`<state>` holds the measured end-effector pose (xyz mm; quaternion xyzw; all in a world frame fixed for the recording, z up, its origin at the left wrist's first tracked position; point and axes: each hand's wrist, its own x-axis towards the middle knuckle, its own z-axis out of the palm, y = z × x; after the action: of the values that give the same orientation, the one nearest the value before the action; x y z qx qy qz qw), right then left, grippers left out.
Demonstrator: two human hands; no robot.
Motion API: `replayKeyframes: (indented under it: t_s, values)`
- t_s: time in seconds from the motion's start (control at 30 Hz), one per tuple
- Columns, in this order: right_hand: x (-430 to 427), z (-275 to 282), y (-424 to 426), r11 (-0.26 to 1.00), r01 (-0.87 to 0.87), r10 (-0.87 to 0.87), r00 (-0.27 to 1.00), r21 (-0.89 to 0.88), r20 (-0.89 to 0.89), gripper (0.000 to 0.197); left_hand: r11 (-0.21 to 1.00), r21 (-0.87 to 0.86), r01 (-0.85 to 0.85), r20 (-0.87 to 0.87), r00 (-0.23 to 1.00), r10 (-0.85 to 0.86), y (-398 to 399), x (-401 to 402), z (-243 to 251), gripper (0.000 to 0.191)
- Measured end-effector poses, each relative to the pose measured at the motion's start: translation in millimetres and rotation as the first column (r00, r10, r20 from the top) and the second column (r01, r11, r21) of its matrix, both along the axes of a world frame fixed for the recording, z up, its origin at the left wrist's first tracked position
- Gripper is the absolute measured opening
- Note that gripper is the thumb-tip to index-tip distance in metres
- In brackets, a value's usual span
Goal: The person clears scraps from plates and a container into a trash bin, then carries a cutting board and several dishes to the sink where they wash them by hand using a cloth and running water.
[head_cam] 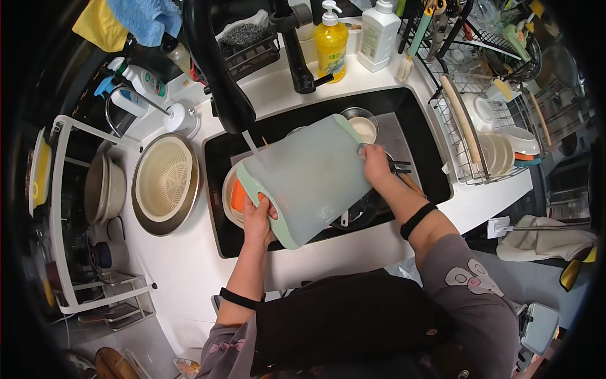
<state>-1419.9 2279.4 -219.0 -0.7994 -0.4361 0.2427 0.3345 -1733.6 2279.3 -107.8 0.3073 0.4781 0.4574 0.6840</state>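
A translucent plastic cutting board [317, 175] with pale green ends is held tilted over the black sink [426, 142]. My left hand [258, 215] grips its near-left green end, fingers through the handle slot. At the opposite end, my right hand [377, 163] is closed at the board's right edge, beside a small grey ring-like thing [361, 148] I cannot identify. Water [251, 144] runs from the black faucet [222, 71] onto the board's left part. Underneath, partly hidden, are a pale basin [228, 199] with an orange item [237, 195], a metal bowl [362, 113] and a dark pan [360, 215].
Left of the sink, a cream colander [163, 177] sits in a metal bowl [151, 225]. Behind stand a yellow soap pump bottle [330, 47] and a white bottle [378, 38]. A wire dish rack [473, 175] with bowls is at right, a white shelf frame [66, 213] at left.
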Motion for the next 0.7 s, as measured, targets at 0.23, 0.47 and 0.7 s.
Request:
replayKeyframes:
  t_s: [0.23,0.47,0.7]
  values:
    - [-176,106,-4,0.963,-0.192,0.268,0.759,0.189,-0.593,0.036,1.000,-0.012,-0.021,-0.067,0.998,0.020,-1,-11,3,0.024]
    - [-33,51,36,0.980,0.168,-0.183,0.970,-0.105,-0.157,0.036,1.000,-0.006,-0.023,-0.030,0.999,0.023,-11,-14,7,0.018]
    - [-178,116,56,0.976,-0.206,0.202,0.763,0.065,-0.614,0.029,0.999,-0.033,-0.017,-0.030,0.999,0.016,-7,-18,7,0.020]
